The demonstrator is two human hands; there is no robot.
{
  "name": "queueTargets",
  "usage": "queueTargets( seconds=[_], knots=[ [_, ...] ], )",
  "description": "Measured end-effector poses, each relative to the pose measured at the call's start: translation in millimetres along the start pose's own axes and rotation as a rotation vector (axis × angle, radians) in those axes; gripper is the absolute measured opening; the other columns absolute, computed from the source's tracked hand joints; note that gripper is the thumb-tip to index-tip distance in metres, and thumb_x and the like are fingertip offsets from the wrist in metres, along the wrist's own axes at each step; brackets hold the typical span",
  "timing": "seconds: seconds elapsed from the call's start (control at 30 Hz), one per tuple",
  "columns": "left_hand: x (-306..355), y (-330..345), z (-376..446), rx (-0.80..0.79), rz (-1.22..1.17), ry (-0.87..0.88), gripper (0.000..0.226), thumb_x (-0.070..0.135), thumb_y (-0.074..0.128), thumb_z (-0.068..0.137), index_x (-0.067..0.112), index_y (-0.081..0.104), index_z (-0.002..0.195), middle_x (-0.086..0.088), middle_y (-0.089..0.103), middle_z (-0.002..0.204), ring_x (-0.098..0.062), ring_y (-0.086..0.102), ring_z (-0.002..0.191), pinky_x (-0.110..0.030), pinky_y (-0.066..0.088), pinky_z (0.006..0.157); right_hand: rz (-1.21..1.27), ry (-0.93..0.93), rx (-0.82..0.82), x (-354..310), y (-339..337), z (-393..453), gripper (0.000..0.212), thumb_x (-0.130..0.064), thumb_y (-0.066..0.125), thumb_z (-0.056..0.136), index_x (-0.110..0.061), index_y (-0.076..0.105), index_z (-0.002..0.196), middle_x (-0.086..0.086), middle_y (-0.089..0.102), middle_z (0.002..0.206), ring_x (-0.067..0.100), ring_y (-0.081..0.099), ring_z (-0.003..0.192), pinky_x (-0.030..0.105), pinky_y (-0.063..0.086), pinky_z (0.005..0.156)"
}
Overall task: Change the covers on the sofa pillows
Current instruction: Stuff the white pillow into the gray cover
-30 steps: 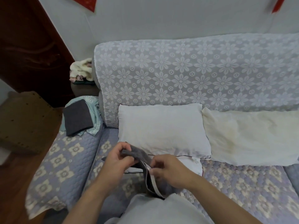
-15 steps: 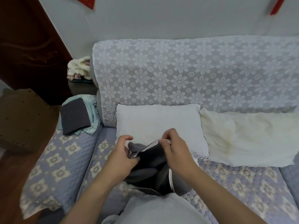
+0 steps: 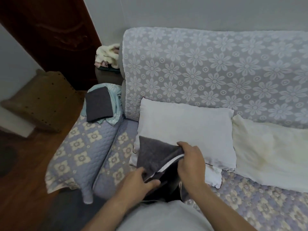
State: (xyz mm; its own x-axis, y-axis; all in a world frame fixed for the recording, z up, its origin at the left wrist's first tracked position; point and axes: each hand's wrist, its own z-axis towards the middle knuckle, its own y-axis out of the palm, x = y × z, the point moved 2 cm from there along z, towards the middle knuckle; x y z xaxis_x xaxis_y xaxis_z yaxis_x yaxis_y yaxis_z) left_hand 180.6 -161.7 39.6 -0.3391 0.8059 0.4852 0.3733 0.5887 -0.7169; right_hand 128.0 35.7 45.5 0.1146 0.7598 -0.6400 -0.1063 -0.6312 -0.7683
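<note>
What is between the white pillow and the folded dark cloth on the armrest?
Head view: only quilted sofa cover between white pillow and folded dark cloth.

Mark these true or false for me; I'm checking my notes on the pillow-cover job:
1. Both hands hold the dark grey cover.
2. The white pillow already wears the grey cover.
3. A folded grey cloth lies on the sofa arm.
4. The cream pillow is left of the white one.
1. True: the left hand and right hand both grip the opening of the dark grey cover.
2. False: the white pillow is bare; the cover only lies against its near corner.
3. True: a folded grey cloth rests on the sofa arm.
4. False: the cream pillow lies to its right.
</note>
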Motion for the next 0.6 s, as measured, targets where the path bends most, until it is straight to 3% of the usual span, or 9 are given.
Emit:
queueTargets(
  seconds=[0.07,0.13,0.17,0.23,0.3,0.37,0.4,0.5,0.6],
  knots=[
    [2,-2,-4,-0.080,0.158,-0.026,0.033,0.055,0.071,0.080,0.030,0.051,0.089,0.007,0.066,0.092,-0.015,0.063,0.086,-0.032,0.047,0.070,0.094,-0.001,0.011,-10,7,-1,0.070,0.013,0.044,0.070,-0.022,0.064,0.127,-0.003,0.061,0.099,0.019,0.056,0.101,0.028,0.041,0.084],
    [-12,-15,7,0.088,0.235,-0.064,0.012,0.034,0.060,0.090,0.025,0.059,0.098,-0.003,0.067,0.105,-0.028,0.065,0.099,-0.036,0.050,0.078,0.267,0.034,-0.046,-26,18,3,0.068,0.016,0.039,0.067,-0.025,0.066,0.114,-0.012,0.065,0.094,0.007,0.058,0.091,0.022,0.040,0.081],
    [-16,-24,13,0.238,0.168,-0.063,0.014,0.019,0.054,0.090,0.022,0.063,0.101,-0.006,0.066,0.107,-0.032,0.064,0.100,-0.037,0.050,0.080,0.322,0.041,-0.089,-27,18,3,0.065,0.016,0.038,0.067,-0.028,0.064,0.106,-0.016,0.065,0.090,0.003,0.058,0.086,0.020,0.040,0.076],
    [-37,-56,23,0.478,-0.214,-0.101,0.031,-0.003,0.048,0.084,0.016,0.069,0.097,-0.006,0.066,0.098,-0.032,0.064,0.095,-0.036,0.049,0.076,0.299,-0.041,-0.267,-39,35,-2,0.046,0.007,0.045,0.073,-0.033,0.056,0.094,-0.016,0.062,0.081,0.005,0.057,0.078,0.021,0.038,0.067],
    [-46,-80,32,0.504,-0.742,-0.221,0.038,-0.010,0.043,0.085,0.014,0.072,0.092,-0.009,0.073,0.086,-0.032,0.070,0.085,-0.034,0.054,0.068,0.139,-0.189,-0.483,-54,50,-16,0.014,-0.026,0.057,0.084,-0.030,0.051,0.095,-0.011,0.062,0.083,0.015,0.057,0.079,0.030,0.040,0.066],
    [-44,-88,38,0.405,-1.089,-0.270,0.035,-0.008,0.044,0.091,0.011,0.073,0.087,-0.011,0.075,0.077,-0.027,0.072,0.071,-0.032,0.058,0.061,-0.123,-0.316,-0.599,-65,64,-23,0.029,-0.042,0.060,0.086,-0.028,0.051,0.110,-0.004,0.068,0.095,0.023,0.062,0.089,0.037,0.044,0.070],
    [-45,-92,40,0.333,-1.072,-0.254,0.029,0.002,0.049,0.094,0.013,0.073,0.084,-0.008,0.076,0.076,-0.023,0.072,0.070,-0.031,0.059,0.063,-0.220,-0.301,-0.541,-68,69,-17,0.032,-0.032,0.060,0.086,-0.028,0.053,0.117,0.000,0.070,0.099,0.027,0.064,0.094,0.037,0.044,0.071],
    [-54,-95,42,0.049,-0.601,-0.055,0.020,0.045,0.072,0.081,0.026,0.072,0.089,0.008,0.076,0.083,-0.008,0.071,0.079,-0.031,0.057,0.082,-0.171,0.024,-0.262,-63,59,23,0.054,-0.004,0.051,0.078,-0.029,0.065,0.124,0.004,0.074,0.109,0.030,0.065,0.104,0.035,0.048,0.083],
    [-69,-80,42,-0.244,-0.071,0.073,0.034,0.047,0.077,0.073,0.035,0.063,0.102,0.017,0.074,0.097,0.001,0.068,0.090,-0.018,0.052,0.079,-0.046,-0.005,-0.131,-72,51,48,0.054,0.002,0.042,0.071,-0.020,0.072,0.110,0.000,0.065,0.105,0.021,0.060,0.099,0.027,0.044,0.084]
  ],
)
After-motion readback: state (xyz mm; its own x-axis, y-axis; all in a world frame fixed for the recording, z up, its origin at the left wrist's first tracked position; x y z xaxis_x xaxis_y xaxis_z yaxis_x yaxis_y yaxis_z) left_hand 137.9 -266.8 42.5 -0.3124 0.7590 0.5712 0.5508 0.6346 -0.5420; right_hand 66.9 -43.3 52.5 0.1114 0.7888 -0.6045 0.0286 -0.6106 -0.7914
